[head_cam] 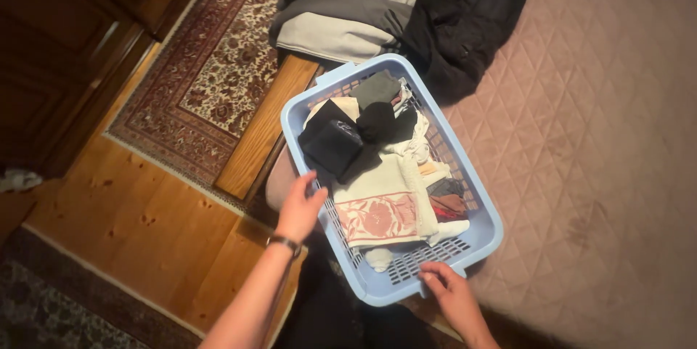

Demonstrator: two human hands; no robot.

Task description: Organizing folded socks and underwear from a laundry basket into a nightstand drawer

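A light blue plastic laundry basket (485, 227) sits on the edge of a bed covered by a quilted mauve bedspread (595, 124). Inside lie folded clothes: a black garment (335, 147), a cream towel with a pink floral panel (379, 211), a grey-green piece (376, 89) and small dark and red items (446, 204). My left hand (299, 207), with a bracelet at the wrist, rests against the basket's left rim. My right hand (444, 283) grips the basket's near rim by the corner.
Folded grey and beige garments (341, 18) and a black garment (465, 29) lie on the bed beyond the basket. A wooden bed frame (265, 127), a patterned red rug (210, 66), wood floor (138, 225) and a dark wooden cabinet (58, 51) are to the left.
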